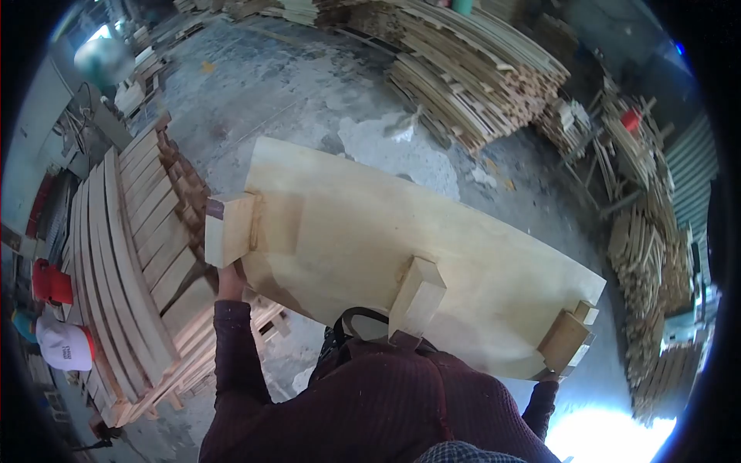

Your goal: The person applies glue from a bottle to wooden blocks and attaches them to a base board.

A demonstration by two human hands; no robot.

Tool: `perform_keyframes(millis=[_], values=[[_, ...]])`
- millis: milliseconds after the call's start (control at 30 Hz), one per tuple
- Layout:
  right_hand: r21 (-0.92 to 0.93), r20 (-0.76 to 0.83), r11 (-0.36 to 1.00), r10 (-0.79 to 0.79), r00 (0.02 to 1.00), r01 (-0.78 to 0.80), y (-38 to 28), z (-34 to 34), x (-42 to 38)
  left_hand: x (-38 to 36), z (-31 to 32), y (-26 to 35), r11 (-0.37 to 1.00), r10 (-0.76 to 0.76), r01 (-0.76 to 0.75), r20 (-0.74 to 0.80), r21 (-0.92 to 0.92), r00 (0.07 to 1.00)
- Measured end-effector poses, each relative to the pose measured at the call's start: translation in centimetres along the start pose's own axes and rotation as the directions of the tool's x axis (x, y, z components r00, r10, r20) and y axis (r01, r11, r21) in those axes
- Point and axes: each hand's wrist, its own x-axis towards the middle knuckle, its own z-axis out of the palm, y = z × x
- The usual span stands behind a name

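Head view shows the left hand (229, 282) gripping the wide plywood panel (370, 255) and the right hand (549, 379) mostly hidden, its grip unreadable, so the panel could tilt and clip the stacked slats (123, 262).

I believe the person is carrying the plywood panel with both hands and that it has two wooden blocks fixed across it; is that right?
Not quite: the head view shows three wooden blocks on the plywood panel, not two: one at the left end, one in the middle and one at the right end. The rest stands: the left hand grips the left end, and the right hand, mostly hidden, supports the right.
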Motion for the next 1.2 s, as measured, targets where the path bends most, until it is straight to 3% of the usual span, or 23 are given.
perform_keyframes(millis=[33,133,233,300,367,533,600,767,867,900,933,967,1033,1100,1200], values=[[-0.005,0.024,1.000,0.009,1.000,-0.009,0.5,4.4,2.7,2.1,1.1,-0.4,0.983,0.164,-0.171,0.099,0.072,0.982],[-0.011,0.079,1.000,0.030,0.996,-0.029,0.4,17.8,9.3,12.5,3.0,-0.9,0.930,0.290,-0.313,0.140,0.192,0.947],[-0.018,0.116,0.999,0.046,0.992,-0.044,-0.1,29.9,13.8,21.8,5.2,1.4,0.918,0.263,-0.316,0.229,0.238,0.937],[-0.014,0.136,0.998,0.062,0.989,-0.061,0.2,37.5,16.1,26.8,7.4,2.5,0.924,0.244,-0.282,0.170,0.260,0.955],[0.008,0.155,0.997,0.073,0.985,-0.075,1.3,44.8,18.6,31.8,9.3,2.9,0.945,0.226,-0.220,0.006,0.243,0.974],[0.037,0.245,0.994,0.090,0.965,-0.102,4.6,65.9,27.1,46.7,13.2,1.8,0.962,0.231,-0.173,-0.292,0.212,0.928],[0.054,0.309,0.992,0.093,0.947,-0.115,5.8,75.9,31.3,51.7,16.4,1.3,0.958,0.249,-0.186,-0.311,0.219,0.917],[0.074,0.510,0.968,0.170,0.843,-0.240,4.9,105.2,39.9,59.9,22.2,2.4,0.813,0.449,-0.270,-0.259,0.517,0.855],[0.032,0.640,0.939,0.244,0.728,-0.343,4.2,123.7,42.4,61.5,24.4,2.7,0.732,0.405,-0.097,-0.317,0.674,0.858],[-0.017,0.705,0.978,0.161,0.691,-0.210,8.4,129.3,46.9,62.4,23.6,2.0,0.704,0.402,-0.048,-0.342,0.709,0.849],[-0.085,0.784,0.992,0.008,0.621,0.095,9.7,134.2,48.5,64.1,20.8,0.1,0.680,0.465,-0.083,-0.341,0.729,0.817],[-0.093,0.836,0.913,-0.145,0.529,0.398,10.9,139.2,50.1,64.9,19.8,-0.5,0.722,0.445,-0.036,-0.424,0.691,0.789],[-0.139,0.907,0.675,-0.208,0.367,0.724,12.7,150.6,47.8,69.0,19.8,-1.4,0.783,0.416,0.029,-0.557,0.622,0.719],[-0.211,0.915,0.654,-0.129,0.382,0.727,14.3,161.1,45.7,78.4,20.8,-1.2,0.783,0.416,0.046,-0.578,0.620,0.702],[-0.138,0.959,0.409,-0.171,0.225,0.902,12.4,174.6,39.6,95.0,23.2,1.6,0.753,0.424,0.024,-0.514,0.657,0.746]])
